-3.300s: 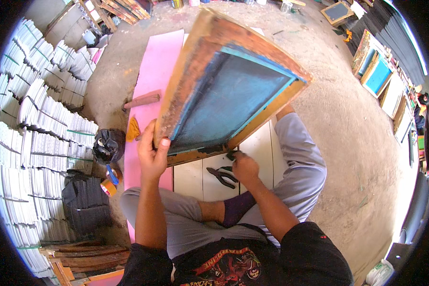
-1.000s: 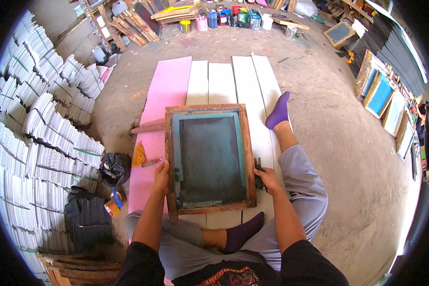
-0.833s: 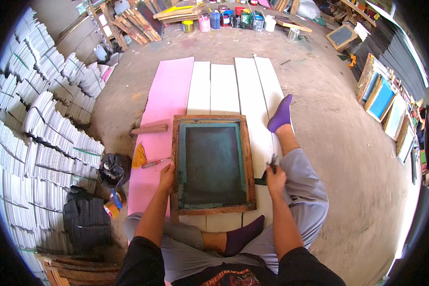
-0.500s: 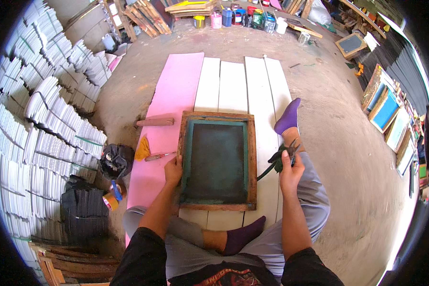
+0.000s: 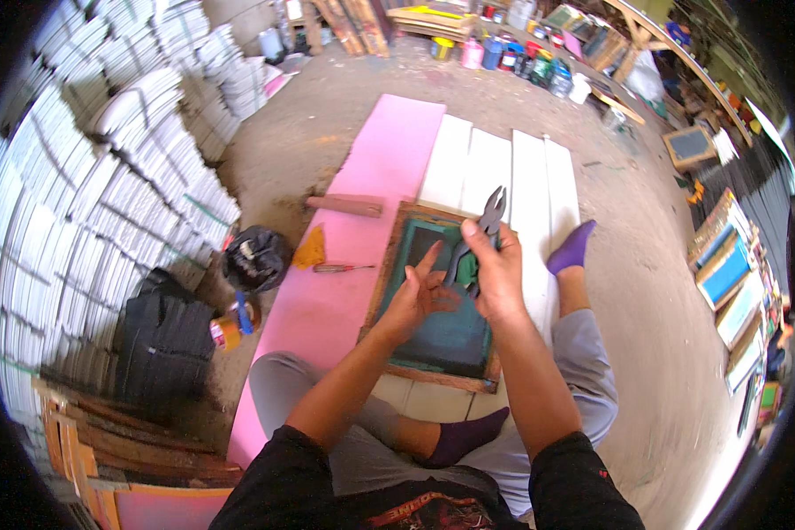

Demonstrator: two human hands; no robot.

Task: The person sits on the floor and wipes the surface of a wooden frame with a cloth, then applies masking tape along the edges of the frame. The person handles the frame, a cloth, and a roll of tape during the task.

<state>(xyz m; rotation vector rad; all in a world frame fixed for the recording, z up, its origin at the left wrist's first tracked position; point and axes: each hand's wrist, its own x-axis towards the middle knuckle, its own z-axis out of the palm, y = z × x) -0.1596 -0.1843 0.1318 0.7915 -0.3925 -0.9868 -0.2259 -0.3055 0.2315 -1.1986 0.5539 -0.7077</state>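
Pliers held over the screen

I have the pliers in my right hand, above the screen, jaws pointing far and a little right. That hand is closed round them with the thumb pressed on the near side, and something green shows between the handles, too small to make out. My left hand is just left of them, fingers loosely spread and index pointing far; whether it touches a handle I can't tell.

I judge the pliers to be small but dense, fully stiff and hard to damage. The handles look like the right hold, well back from the jaws, and may be a bit slick. The screen lies flat on the white boards, its left edge by the pink board. Its wooden rim should be stiff and safe to grip; the mesh I'd treat as thin, easily poked by metal tips.

Half a second ago my left hand was on the screen's left edge, and my right held the pliers out past its right side, by my foot. Now both hands meet over the mesh, and my view has swung left.
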